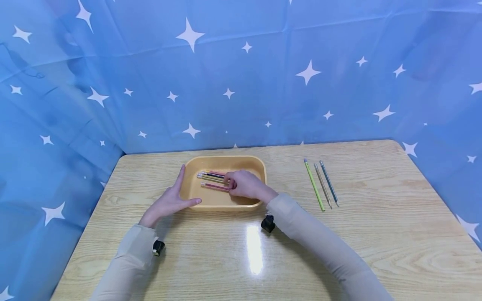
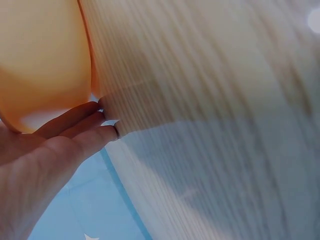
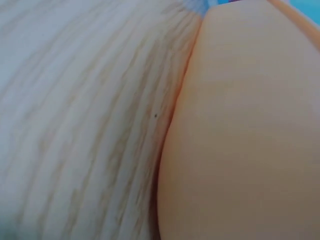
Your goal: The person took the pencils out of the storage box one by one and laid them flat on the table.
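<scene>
A shallow orange-tan plastic tray (image 1: 226, 207) stands on the table, with several pencils (image 1: 212, 177) lying in it, their erasers to the left. A red pencil (image 1: 215, 186) lies a little apart, nearer the tray's front. My right hand (image 1: 246, 184) reaches into the tray, its curled fingers and thumb pinching at the right ends of the pencils, which it hides. With thumb and fingers spread, my left hand (image 1: 171, 200) rests against the tray's left end. In the left wrist view, its fingers (image 2: 75, 120) lie along the tray's outer wall (image 2: 45, 60). The right wrist view shows only the tray's outside (image 3: 240, 125) and tabletop.
To the right of the tray, a green pencil (image 1: 314, 184), a brownish-gold pencil (image 1: 322, 185) and a dark blue pencil (image 1: 329, 183) lie side by side on the wooden table (image 1: 376, 234). A blue curtain with white stars (image 1: 263, 83) hangs behind the table.
</scene>
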The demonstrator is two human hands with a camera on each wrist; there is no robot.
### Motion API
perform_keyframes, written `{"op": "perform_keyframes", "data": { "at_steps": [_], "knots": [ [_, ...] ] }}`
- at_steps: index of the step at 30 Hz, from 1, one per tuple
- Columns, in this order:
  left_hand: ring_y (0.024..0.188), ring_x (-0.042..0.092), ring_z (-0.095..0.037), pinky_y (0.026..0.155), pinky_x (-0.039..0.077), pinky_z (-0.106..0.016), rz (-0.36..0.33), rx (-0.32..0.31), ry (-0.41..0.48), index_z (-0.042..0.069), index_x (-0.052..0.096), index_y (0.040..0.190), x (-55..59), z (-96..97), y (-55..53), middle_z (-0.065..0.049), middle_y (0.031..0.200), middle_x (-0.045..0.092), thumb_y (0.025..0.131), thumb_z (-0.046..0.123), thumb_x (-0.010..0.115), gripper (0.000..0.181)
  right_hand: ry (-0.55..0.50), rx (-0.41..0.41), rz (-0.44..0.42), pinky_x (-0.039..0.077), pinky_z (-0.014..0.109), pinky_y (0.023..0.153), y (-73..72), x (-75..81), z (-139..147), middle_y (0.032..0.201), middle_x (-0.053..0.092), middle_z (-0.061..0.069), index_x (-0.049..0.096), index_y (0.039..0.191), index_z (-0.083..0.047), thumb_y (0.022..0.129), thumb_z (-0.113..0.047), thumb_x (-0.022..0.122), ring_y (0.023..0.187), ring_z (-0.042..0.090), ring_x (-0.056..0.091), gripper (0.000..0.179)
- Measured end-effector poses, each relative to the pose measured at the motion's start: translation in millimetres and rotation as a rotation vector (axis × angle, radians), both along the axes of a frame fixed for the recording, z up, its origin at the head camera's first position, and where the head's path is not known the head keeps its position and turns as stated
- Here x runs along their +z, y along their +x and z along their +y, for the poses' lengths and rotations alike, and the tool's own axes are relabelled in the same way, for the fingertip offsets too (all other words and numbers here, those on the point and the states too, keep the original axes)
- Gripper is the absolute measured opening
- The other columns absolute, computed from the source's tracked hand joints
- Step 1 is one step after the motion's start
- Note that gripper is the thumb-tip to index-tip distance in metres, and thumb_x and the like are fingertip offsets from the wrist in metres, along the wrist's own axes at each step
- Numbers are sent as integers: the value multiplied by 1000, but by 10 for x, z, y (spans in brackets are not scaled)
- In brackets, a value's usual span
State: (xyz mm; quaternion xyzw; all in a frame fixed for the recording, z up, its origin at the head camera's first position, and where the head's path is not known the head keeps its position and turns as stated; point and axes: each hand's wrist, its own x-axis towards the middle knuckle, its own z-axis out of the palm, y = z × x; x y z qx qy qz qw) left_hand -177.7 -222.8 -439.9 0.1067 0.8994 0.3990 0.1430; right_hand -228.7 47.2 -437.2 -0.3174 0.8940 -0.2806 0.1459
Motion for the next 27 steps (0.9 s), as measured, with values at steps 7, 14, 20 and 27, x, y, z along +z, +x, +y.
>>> {"op": "perform_keyframes", "data": {
  "at_steps": [7,14,20,27],
  "knots": [
    [127,34,-54,104,30,-60,2,-1,-6,16,-16,154,7,4,18,-36,150,16,82,43,76,119,-138,-10,-80,49,26,77,-22,-13,16,85,64,-3,67,109,-6,82,-2,73,81,11,60,28],
    [126,36,-55,103,31,-60,11,-5,5,16,-16,153,5,0,19,-38,148,18,82,43,75,119,-226,1,-120,48,25,73,-52,-14,26,82,63,-2,68,108,-3,80,1,69,77,11,57,28],
    [127,36,-54,104,31,-59,9,-2,13,17,-15,154,6,-6,23,-37,148,19,82,41,76,119,-290,-31,-209,48,25,60,-58,4,31,88,66,8,67,118,-2,84,1,66,67,19,59,34],
    [127,35,-55,104,30,-59,9,-10,5,16,-16,153,0,-12,17,-36,150,16,83,41,75,118,-377,-82,-262,50,27,70,-71,13,44,103,66,10,64,123,-1,85,3,64,81,16,60,39]
  ]
}}
